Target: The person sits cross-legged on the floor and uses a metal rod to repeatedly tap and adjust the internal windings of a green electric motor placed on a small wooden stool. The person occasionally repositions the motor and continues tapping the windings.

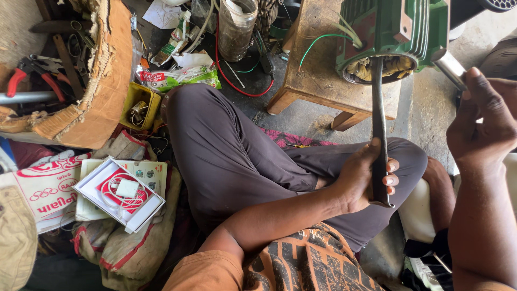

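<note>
Now, left hand: left hand [371,178], right of centre in the frame, is closed around the lower end of a flat dark metal bar [378,116], fingers wrapped over it, thumb on the near side.
Bar axis: runs almost straight up the frame from the left hand, its far tip inside the open end of the green motor [398,24].
Bar tip: rests among the yellowish windings [398,66] in the motor's mouth; whether it presses on them I cannot tell.
Right hand: right hand [482,121], at the right edge of the frame, is curled shut around the lower end of a shiny metal rod [449,67].
Rod axis: slants up and left from the right hand toward the motor's lower right rim; touching or just short of it I cannot tell.
Motor place: upper right of the frame, lying on a low wooden stool [315,75], open end facing the person.
Nearer hand: the right hand is closer to the motor; the left sits lower, above the crossed legs.
Wires: green leads [320,40] trail left from the motor over the stool.
</note>
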